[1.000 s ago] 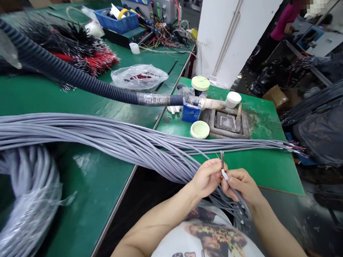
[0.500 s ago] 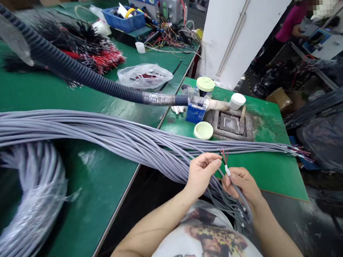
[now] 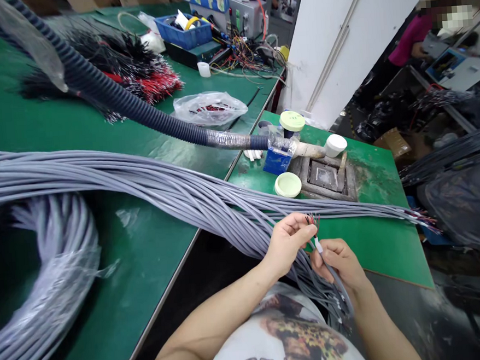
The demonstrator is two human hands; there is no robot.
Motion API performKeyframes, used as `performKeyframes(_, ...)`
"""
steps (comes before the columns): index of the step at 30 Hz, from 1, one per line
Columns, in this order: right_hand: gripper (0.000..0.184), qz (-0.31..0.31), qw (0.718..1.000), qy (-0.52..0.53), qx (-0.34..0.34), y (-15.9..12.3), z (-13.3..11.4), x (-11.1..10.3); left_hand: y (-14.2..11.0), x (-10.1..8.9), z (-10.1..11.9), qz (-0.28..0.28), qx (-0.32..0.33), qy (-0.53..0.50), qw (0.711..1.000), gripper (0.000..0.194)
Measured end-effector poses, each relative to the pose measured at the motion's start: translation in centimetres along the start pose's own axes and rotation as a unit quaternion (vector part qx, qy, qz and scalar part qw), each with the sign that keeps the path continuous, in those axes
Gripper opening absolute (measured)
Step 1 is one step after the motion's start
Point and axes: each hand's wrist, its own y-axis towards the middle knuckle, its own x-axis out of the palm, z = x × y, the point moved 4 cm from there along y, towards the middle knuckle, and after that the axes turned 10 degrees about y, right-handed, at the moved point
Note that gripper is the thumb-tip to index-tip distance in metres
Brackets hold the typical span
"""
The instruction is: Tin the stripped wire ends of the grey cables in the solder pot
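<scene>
while the right hand (image 3: 338, 263) pinches one grey sheathed cable (image 3: 330, 268) between thumb and bent fingers, just below a short white sleeve (image 3: 318, 245), the left hand (image 3: 288, 245) is half curled, its fingertips (image 3: 303, 227) right beside the cable's stripped end, a small spray of thin red and dark wires (image 3: 312, 219). from this view i can't tell whether those fingertips touch the wires. the stripped end stands up between the hands, over the near edge of a green-topped workbench (image 3: 376, 247). below the hands, more grey cable ends (image 3: 327, 289) hang in a loose tangle against a white printed t-shirt (image 3: 291, 330). a long bundle of grey cables (image 3: 141, 181) sweeps across the benches just beyond the hands, and a big grey coil in clear plastic wrap (image 3: 60, 264) lies to the left. further off are a dark blue corrugated conduit (image 3: 123, 103), a clear plastic bag (image 3: 209, 108), a heap of black and red wires (image 3: 143, 85) and a blue plastic tray (image 3: 183, 31). on the nearer bench sit a pale green lid (image 3: 287, 185) and a square metal-framed fixture (image 3: 326, 176).
</scene>
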Motion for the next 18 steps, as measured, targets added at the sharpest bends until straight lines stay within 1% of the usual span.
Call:
performKeyframes(3,0.031,0.001,1.000,-0.004,-0.007,-0.03,0.07,-0.02,-0.06,0.12,0.04,0.002,-0.009,-0.008,1.000,0.023)
performKeyframes(12,0.027,0.027,0.999,-0.007,-0.027,0.28,0.70,-0.19,-0.21,-0.31,0.09,0.055,0.004,-0.007,0.998,0.020)
performKeyframes(18,0.027,0.029,0.999,0.003,-0.032,0.23,0.88,0.07,-0.10,-0.38,-0.12,0.056,0.000,0.003,0.998,0.022)
